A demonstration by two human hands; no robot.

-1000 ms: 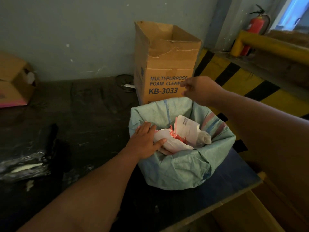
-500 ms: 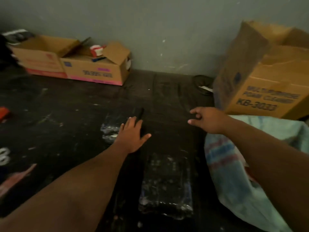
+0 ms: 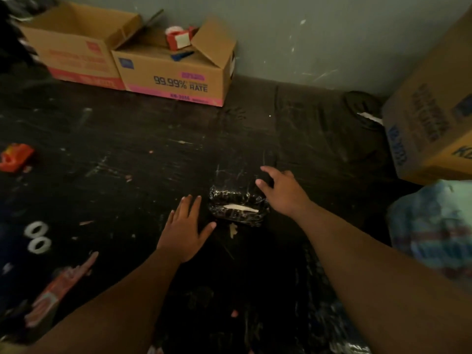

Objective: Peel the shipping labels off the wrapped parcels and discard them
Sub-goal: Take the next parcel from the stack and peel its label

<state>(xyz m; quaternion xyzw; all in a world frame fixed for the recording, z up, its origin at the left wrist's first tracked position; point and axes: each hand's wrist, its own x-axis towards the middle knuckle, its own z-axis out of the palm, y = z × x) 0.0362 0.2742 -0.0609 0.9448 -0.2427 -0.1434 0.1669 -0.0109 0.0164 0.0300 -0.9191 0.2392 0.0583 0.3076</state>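
A small parcel wrapped in shiny black plastic [image 3: 237,208] lies on the dark table [image 3: 127,154], with a pale strip of label remnant [image 3: 240,207] across its top. My left hand [image 3: 185,229] hovers flat with straight fingers just left of the parcel, holding nothing. My right hand [image 3: 281,191] reaches over the parcel's right end with fingers spread, apart from it or barely touching; I cannot tell which. The pale green woven bag [image 3: 431,226] that holds peeled labels stands at the right edge. A scrap of label [image 3: 232,229] lies just in front of the parcel.
Two open cardboard boxes [image 3: 176,72] stand against the back wall, one with a red item inside. A tall carton [image 3: 434,123] stands at the right beside a dark round thing [image 3: 362,103]. An orange object [image 3: 15,157] and white tape rings [image 3: 37,236] lie left.
The view swung left from the bag to the table. Both hands left the bag and moved over to the small black parcel; the right hand came closer to it.
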